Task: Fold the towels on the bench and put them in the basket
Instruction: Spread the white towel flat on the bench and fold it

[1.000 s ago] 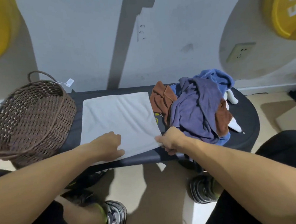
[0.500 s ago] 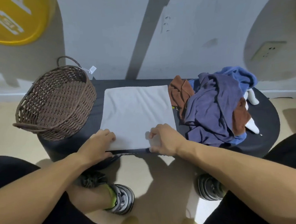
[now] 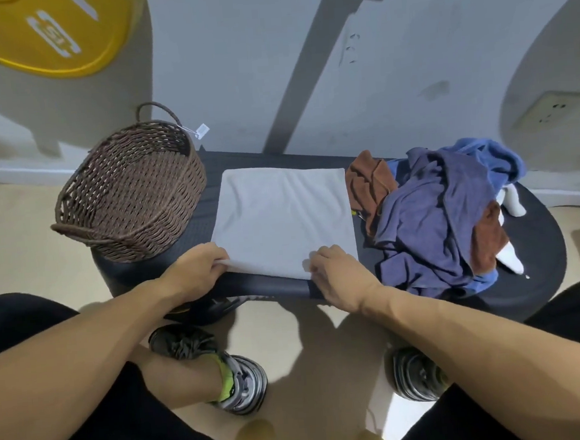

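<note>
- I'm looking down on a dark table (image 3: 537, 237) set against a pale wall, with my two bare forearms reaching in from below.
- My left hand (image 3: 196, 271) is at the near left corner of the grey towel (image 3: 281, 220); its fingers are curled and pinch that corner, which stands lifted a touch off the table.
- My right hand (image 3: 337, 271) sits on the near edge of the same towel, towards its right corner, fingers curled down over the hem and gripping it.
- The grey towel lies spread flat in the middle of the table, roughly square, its far edge close to the wall side.
- The wicker basket (image 3: 132, 193) stands on the left end of the table, just beside the grey towel's left edge, tilted with its mouth towards me; I see nothing inside it, and a small white tag (image 3: 202, 129) hangs off its far handle.
- On the right end there is a heap of unfolded towels (image 3: 436, 216): a purple one on top, a blue one behind, brown ones poking out at the left and right, and a bit of white at the far right.
- The heap's brown towel touches or nearly touches the grey towel's right edge; I cannot tell which.
- Below the table, my two shoes rest on the beige floor (image 3: 16, 246).
</note>
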`<state>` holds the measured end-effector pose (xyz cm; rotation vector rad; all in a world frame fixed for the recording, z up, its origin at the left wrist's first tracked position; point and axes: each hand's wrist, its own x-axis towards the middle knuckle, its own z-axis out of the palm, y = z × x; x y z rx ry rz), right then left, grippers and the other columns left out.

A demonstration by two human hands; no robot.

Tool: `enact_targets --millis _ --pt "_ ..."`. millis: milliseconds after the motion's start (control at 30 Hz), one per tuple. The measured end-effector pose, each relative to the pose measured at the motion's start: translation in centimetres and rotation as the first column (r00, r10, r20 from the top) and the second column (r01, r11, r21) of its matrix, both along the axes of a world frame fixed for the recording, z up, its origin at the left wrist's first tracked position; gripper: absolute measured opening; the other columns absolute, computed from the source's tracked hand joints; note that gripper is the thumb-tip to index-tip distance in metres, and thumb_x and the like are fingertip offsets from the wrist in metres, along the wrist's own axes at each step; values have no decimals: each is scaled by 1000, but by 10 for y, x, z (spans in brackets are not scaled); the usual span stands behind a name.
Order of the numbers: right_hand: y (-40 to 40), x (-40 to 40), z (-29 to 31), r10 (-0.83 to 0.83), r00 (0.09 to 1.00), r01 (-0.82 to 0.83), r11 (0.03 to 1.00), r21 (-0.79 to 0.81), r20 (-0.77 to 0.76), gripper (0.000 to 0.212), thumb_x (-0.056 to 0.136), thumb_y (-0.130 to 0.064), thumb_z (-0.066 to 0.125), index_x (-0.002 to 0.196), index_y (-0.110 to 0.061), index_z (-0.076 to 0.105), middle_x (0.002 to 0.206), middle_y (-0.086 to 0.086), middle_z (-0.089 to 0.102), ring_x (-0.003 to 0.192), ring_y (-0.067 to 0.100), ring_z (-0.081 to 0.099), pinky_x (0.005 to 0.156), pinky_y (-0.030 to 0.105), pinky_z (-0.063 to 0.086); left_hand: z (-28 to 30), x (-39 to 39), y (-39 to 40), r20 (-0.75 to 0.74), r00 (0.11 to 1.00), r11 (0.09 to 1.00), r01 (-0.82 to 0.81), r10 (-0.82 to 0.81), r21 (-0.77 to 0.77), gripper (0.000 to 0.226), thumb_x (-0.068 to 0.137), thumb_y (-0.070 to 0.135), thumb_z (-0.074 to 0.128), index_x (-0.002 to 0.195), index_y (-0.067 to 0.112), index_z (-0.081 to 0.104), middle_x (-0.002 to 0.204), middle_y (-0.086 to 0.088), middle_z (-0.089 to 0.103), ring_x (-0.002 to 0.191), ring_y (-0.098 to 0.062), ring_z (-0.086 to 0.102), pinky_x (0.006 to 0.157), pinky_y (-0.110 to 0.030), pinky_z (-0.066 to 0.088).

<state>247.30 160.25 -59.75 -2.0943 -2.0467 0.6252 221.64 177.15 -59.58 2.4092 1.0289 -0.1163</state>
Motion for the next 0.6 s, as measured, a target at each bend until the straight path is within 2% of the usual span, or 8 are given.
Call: enact_targets --millis 67,133,200,300,367,500,567,600 --pt "-2 5 2 -30 997 32 999 -21 75 27 98 -36 48 116 -16 52 117 5 50 109 28 44 85 36 34 4 1 5 -26 999 1000 -20 20 -9 11 98 18 54 94 17 64 98 0 61 95 -21 54 90 -40 43" --pt "-5 12 3 44 974 -20 994 -111 224 48 89 -48 58 125 -19 47 125 5 44 115 28 41 91 40 36 10 1 12 -59 998 999 -33 32 -19 12 98 20 53 89 20 61 91 1 62 90 -22 54 83 -40 43" --pt "-4 16 8 89 964 -48 985 -166 249 51 88 -41 63 131 -19 45 130 5 43 119 29 41 91 40 38 19 -1 19 -99 995 998 -39 34 -49 18 98 21 52 81 20 57 81 1 62 81 -23 55 77 -39 43" --pt "6 16 19 -24 984 54 986 -160 179 19 93 -16 52 111 -12 53 114 10 56 108 33 52 80 38 47 29 2 25 -203 979 996 12 -30 -89 25 98 21 53 73 20 52 76 0 58 79 -24 54 77 -40 45" --pt "15 20 31 -67 986 104 962 -254 150 11 93 -16 51 102 -10 53 110 14 61 101 35 57 78 37 49 34 6 25 -274 957 990 56 -91 -131 31 98 22 54 68 21 47 73 3 53 73 -19 51 72 -37 42" --pt "26 41 54 -128 991 131 897 -421 35 24 91 -30 60 92 -6 66 90 10 67 78 25 57 64 31 41 40 5 28 -322 939 955 24 -124 -295 30 99 22 54 70 18 51 70 0 55 62 -15 51 60 -31 43" --pt "27 51 62 -271 951 200 906 -372 -148 34 89 -40 66 77 -8 66 74 5 63 67 19 54 61 29 42 41 0 30 -294 954 939 -47 -59 -341 25 97 21 53 74 11 57 71 -6 58 61 -20 54 56 -32 48" --pt "26 55 62 -375 888 278 898 -339 -265 38 88 -43 68 75 -7 67 73 4 62 66 18 54 62 29 43 41 -1 32 -231 973 930 -108 26 -350 24 95 20 55 75 6 59 71 -8 56 60 -21 52 53 -32 47"
